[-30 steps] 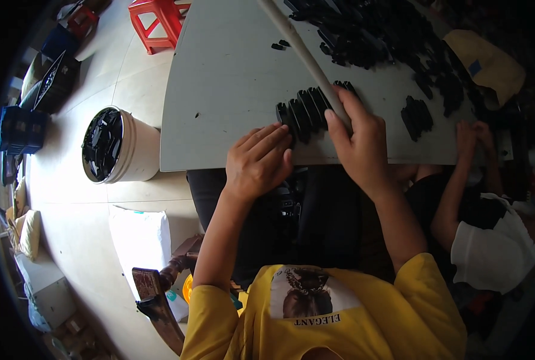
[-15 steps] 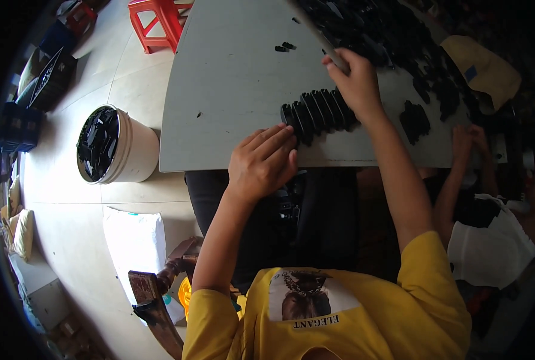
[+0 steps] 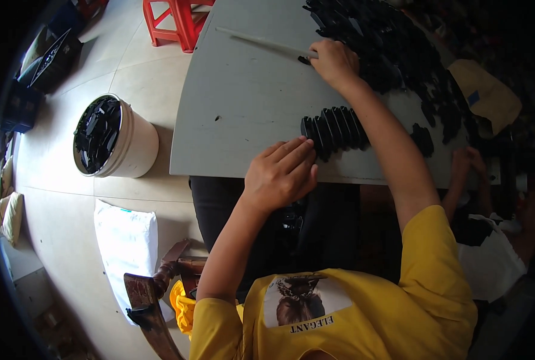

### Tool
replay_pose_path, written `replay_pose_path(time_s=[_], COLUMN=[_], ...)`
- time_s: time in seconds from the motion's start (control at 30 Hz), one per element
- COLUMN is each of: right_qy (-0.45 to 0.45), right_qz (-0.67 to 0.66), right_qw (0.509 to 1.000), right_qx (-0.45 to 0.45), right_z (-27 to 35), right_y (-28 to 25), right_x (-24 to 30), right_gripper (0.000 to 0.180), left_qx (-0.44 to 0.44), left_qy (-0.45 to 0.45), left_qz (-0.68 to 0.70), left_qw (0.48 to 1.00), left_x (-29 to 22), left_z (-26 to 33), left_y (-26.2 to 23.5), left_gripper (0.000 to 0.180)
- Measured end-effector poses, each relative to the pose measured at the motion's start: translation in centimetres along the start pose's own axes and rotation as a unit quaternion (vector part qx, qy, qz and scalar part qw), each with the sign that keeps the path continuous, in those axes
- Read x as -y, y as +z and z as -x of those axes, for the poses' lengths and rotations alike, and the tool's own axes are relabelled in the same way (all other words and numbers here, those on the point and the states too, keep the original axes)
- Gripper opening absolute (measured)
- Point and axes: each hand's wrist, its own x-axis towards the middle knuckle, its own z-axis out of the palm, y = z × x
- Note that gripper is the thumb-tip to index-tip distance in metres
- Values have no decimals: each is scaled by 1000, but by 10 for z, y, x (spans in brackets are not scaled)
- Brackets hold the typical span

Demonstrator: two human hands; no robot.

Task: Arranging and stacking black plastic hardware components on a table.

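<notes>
My right hand (image 3: 337, 63) grips one end of a long, thin, pale stick (image 3: 267, 43) that lies low over the grey table, pointing left. A small black scrap (image 3: 304, 60) is beside the stick near my fingers. My left hand (image 3: 281, 174) is open, fingers stretched out, its fingertips against the left end of a row of black flat pieces (image 3: 333, 132). These pieces stand on edge, packed side by side, near the table's front edge; my right forearm passes over their right end.
A big heap of loose black pieces (image 3: 387, 45) covers the table's far right, with a small pile (image 3: 422, 141) nearer. A white bucket (image 3: 138, 144) of black pieces stands left on the floor, below a red stool (image 3: 186, 27). Another person's hands (image 3: 466, 165) are at the right.
My right hand has swung the stick round from pointing far to pointing left across the table. My left hand stays at the end of the row. The whole view has shifted slightly.
</notes>
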Motion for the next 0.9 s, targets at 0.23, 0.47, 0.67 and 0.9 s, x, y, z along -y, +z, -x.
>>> replay_pose_path(time_s=[0.23,0.47,0.67,0.9], right_qy=[-31,-9,7,-102], right_qz=[-161,-403,-370,-322], right_qw=[986,913,928,938], right_qx=[17,53,46,-82], right_z=[41,113,127,133], right_y=[-23,-48,-36,-36], right_x=[-9,16,16,22], right_gripper=[20,10,7,8], left_qx=[0,-6,-10,-11], left_qy=[0,-1,-1,-13], left_qz=[10,14,11,11], left_qw=[1000,1000,1000,1000], left_x=[1,1,0,0], left_z=[-1,0,-1,1], left_y=[0,-1,0,1], left_gripper=[12,11,11,11])
